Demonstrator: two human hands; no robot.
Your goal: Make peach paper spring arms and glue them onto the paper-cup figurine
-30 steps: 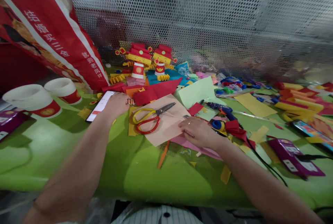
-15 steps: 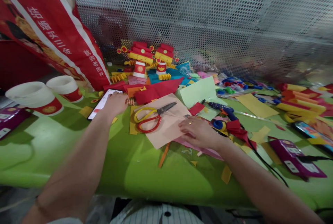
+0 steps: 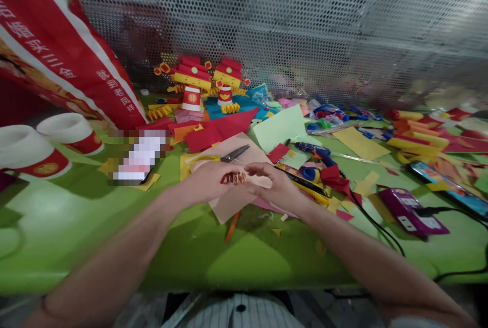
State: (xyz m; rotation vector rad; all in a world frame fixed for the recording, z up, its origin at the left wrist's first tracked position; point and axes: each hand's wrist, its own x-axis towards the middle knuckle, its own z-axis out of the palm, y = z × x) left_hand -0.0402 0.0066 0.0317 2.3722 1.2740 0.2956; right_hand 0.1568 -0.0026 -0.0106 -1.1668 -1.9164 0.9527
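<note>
My left hand (image 3: pixel 204 181) is closed around a small orange accordion-folded paper strip (image 3: pixel 239 179), which sticks out from its fingertips over the beige paper sheet (image 3: pixel 229 205). Just to the right, my right hand (image 3: pixel 277 188) curves toward the strip with its thumb and fingers apart, and nothing shows in it. Scissors (image 3: pixel 235 153) lie on the sheet behind my left hand; their handles are mostly covered by it. A phone (image 3: pixel 142 157) with a lit, blurred-out screen rests to the left of the hands.
Two red-and-yellow paper-cup figures (image 3: pixel 191 98) stand at the back. Paper cups (image 3: pixel 72 135) and a large red bag (image 3: pixel 95 63) are on the left. Coloured paper, a blue glue gun (image 3: pixel 312 149), a purple power socket (image 3: pixel 412 211) with a cable, and another phone (image 3: pixel 450 188) lie right.
My left hand has left the phone and come right to the middle with the folded strip. My right hand has drawn in toward it. The view has shifted slightly right.
</note>
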